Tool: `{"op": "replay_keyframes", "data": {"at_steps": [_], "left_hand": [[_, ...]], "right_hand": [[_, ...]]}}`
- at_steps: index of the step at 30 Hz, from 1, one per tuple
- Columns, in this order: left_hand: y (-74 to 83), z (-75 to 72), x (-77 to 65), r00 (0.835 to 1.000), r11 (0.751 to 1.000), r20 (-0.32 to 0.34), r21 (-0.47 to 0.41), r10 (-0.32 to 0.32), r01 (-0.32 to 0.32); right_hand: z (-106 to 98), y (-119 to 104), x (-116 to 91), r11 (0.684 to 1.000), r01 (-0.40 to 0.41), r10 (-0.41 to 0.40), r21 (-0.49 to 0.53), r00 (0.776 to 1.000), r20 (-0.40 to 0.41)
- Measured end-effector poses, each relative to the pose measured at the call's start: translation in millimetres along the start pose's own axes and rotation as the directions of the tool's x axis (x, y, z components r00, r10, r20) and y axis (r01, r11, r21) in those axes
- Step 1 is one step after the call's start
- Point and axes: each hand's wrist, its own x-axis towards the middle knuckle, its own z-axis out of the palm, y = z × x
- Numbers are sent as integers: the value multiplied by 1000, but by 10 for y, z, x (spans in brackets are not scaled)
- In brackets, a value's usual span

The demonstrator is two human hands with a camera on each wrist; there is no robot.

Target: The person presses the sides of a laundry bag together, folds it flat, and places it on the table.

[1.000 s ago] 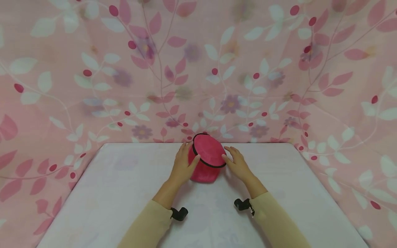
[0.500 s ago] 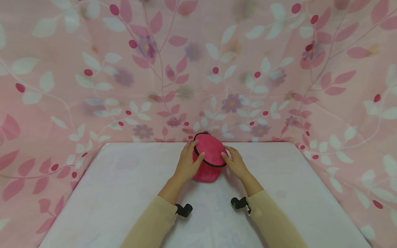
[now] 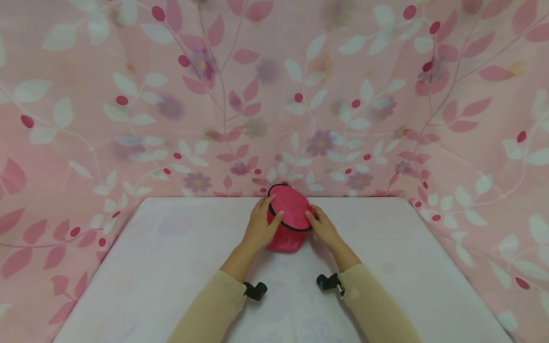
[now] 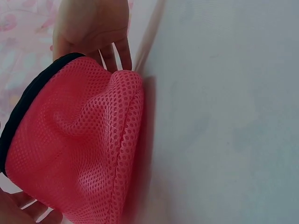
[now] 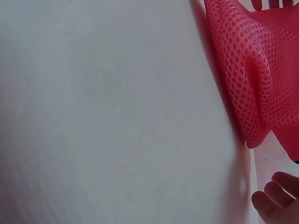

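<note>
A red mesh pouch (image 3: 286, 239) with black trim round its rounded top stands near the far edge of the table. My left hand (image 3: 259, 227) holds its left side, thumb on the top panel and fingers reaching round the edge. At the right side my right hand (image 3: 325, 227) grips the trimmed rim, thumb on top, fingers mostly behind. Seen from the left wrist, the mesh pouch (image 4: 79, 140) has soft folds, with the right hand (image 4: 93, 23) beyond it. In the right wrist view, the right hand's fingertips (image 5: 275, 193) show below the pouch (image 5: 247, 70). Its inside is hidden.
A white cloth covers the table (image 3: 171, 257). Behind it hangs a pink floral curtain (image 3: 274, 119), close to the pouch. Small black wrist cameras (image 3: 256, 291) stick out from both sleeves over the table.
My left hand has moved slightly right, its thumb further onto the pouch's top. My right hand has drawn in a little to the left against the rim. The pouch has shifted slightly right.
</note>
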Motion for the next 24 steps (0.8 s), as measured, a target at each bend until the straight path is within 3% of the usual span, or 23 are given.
{"op": "replay_keyframes", "data": {"at_steps": [14,24], "left_hand": [[-49,-3,-24,999,999,-31,-52,6,-8],[-39,-35,-64,997,994,-72,-113,-20,11]], "right_hand": [[47,-91,-46,996,4,-1,93,999,-33],[2,-225,-85,996,83,-80,43,994,-73]]}}
